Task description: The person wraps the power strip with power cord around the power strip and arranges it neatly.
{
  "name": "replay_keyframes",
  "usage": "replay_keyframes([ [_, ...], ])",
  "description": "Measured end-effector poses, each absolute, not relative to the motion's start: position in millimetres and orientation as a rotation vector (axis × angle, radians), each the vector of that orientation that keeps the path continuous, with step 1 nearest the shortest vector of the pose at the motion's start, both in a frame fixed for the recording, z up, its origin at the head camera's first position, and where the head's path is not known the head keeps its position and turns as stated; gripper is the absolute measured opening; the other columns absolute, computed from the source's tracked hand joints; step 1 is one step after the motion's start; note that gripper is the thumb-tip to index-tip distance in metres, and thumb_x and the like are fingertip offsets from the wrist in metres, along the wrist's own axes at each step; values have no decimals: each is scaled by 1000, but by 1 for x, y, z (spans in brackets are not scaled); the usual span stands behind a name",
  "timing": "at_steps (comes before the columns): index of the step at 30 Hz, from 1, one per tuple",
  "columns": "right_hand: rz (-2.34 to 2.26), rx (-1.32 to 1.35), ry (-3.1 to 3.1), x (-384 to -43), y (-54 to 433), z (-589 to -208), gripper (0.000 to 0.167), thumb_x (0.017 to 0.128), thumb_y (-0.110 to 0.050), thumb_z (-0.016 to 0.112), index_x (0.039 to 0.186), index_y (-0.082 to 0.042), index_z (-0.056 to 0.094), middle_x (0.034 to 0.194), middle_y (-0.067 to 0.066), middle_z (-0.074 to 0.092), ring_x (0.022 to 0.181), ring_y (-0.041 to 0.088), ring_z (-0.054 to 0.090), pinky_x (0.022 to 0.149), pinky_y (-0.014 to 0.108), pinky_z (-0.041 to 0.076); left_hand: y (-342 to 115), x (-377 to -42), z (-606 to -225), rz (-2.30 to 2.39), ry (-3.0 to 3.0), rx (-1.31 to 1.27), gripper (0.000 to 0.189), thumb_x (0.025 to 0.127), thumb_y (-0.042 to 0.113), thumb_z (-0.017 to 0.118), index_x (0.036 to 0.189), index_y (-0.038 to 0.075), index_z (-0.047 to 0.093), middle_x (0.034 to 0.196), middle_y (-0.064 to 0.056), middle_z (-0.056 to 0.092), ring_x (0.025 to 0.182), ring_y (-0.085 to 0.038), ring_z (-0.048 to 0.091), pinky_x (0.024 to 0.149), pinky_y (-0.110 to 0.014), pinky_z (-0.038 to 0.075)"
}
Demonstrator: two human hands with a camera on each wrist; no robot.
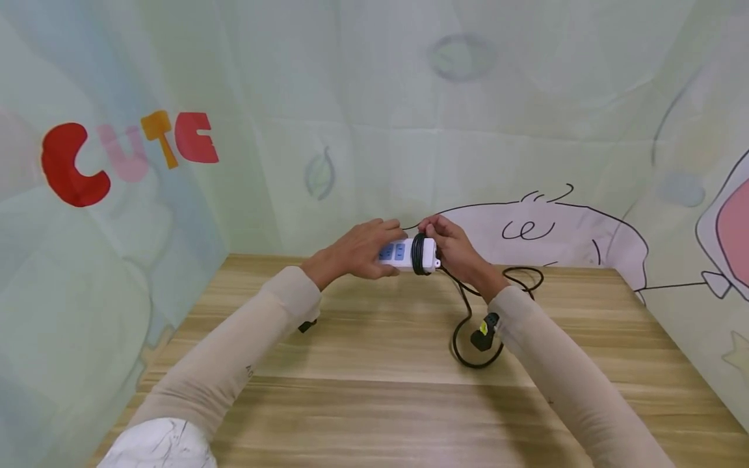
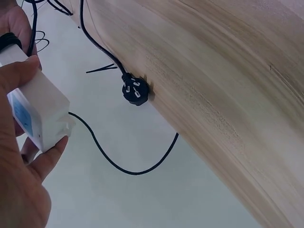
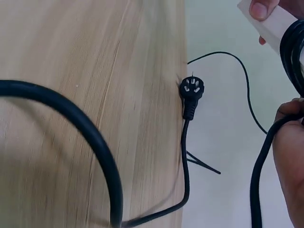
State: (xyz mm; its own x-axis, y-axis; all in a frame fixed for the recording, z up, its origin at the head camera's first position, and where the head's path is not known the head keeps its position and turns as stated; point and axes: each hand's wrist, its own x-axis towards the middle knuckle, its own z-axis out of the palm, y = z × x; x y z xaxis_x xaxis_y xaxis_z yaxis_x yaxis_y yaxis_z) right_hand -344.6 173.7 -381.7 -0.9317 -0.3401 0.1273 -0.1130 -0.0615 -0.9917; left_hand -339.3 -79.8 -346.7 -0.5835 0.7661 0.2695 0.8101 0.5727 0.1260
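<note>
A white power strip (image 1: 404, 252) with blue sockets is held up above the table. My left hand (image 1: 365, 250) grips its left part, with the thumb on one side and fingers on the other. Close to the strip's right end, black cord (image 1: 419, 253) is wound around it in several tight turns. My right hand (image 1: 459, 250) pinches the cord beside these turns, and in the right wrist view a loose length runs down over that hand (image 3: 290, 156). The rest of the cord trails to a black three-pin plug (image 2: 136, 91) on the wooden table.
The wood-grain table (image 1: 374, 416) spreads below both arms. Loose cord loops (image 1: 475, 366) lie on its right side near my right sleeve (image 1: 562, 370). A pale printed curtain (image 1: 374, 169) hangs behind the table and along its sides.
</note>
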Motion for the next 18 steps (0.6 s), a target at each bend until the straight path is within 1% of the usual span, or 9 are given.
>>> replay_keyframes([
  [3, -2103, -488, 2058, -345, 177, -384, 22, 123, -19, 39, 123, -14, 60, 119, -7, 62, 107, 12, 60, 86, 24, 55, -79, -340, -349, -414, -2618, -1325, 60, 89, 39, 87, 139, 10, 70, 121, -8, 66, 101, -27, 62, 85, -44, 55],
  [7, -2066, -502, 2103, -346, 178, -386, 22, 123, -20, 39, 122, -16, 61, 118, -8, 64, 105, 9, 62, 81, 23, 55, -78, -341, -349, -529, -2581, -1322, 59, 89, 39, 88, 138, 10, 71, 120, -9, 67, 99, -26, 64, 86, -44, 56],
  [9, -2053, -527, 2123, -347, 178, -389, 22, 122, -17, 40, 128, -11, 61, 122, -6, 65, 107, 8, 64, 83, 23, 56, -77, -341, -350, -569, -2567, -1306, 59, 89, 39, 89, 137, 9, 71, 117, -9, 67, 97, -26, 64, 85, -43, 56],
  [12, -1993, -553, 2189, -347, 176, -393, 29, 120, -8, 45, 145, 1, 57, 127, -3, 66, 111, 8, 63, 90, 23, 56, -74, -341, -349, -596, -2572, -1260, 60, 89, 39, 88, 137, 8, 71, 116, -9, 66, 96, -25, 64, 84, -42, 56],
  [13, -1956, -542, 2216, -346, 176, -395, 33, 120, -7, 47, 150, 4, 54, 126, -2, 66, 109, 8, 63, 90, 23, 55, -73, -341, -349, -594, -2578, -1242, 60, 89, 40, 87, 138, 8, 71, 116, -9, 66, 95, -25, 64, 83, -41, 55],
  [15, -1885, -501, 2264, -344, 175, -397, 37, 119, -7, 47, 153, 8, 51, 120, 0, 66, 102, 8, 62, 87, 24, 54, -72, -341, -348, -577, -2590, -1206, 62, 89, 42, 85, 139, 8, 71, 117, -9, 66, 95, -25, 64, 83, -41, 55],
  [16, -1836, -491, 2306, -343, 174, -397, 36, 120, -8, 45, 151, 9, 52, 113, 1, 66, 95, 8, 60, 81, 24, 52, -71, -341, -348, -567, -2595, -1184, 63, 90, 42, 84, 140, 7, 70, 117, -10, 66, 95, -25, 64, 83, -41, 55],
  [18, -1732, -494, 2383, -340, 171, -397, 33, 121, -9, 41, 141, 12, 56, 102, 6, 63, 81, 10, 55, 73, 25, 48, -69, -341, -347, -557, -2608, -1111, 64, 90, 42, 83, 141, 7, 70, 119, -10, 67, 96, -26, 64, 83, -41, 55],
])
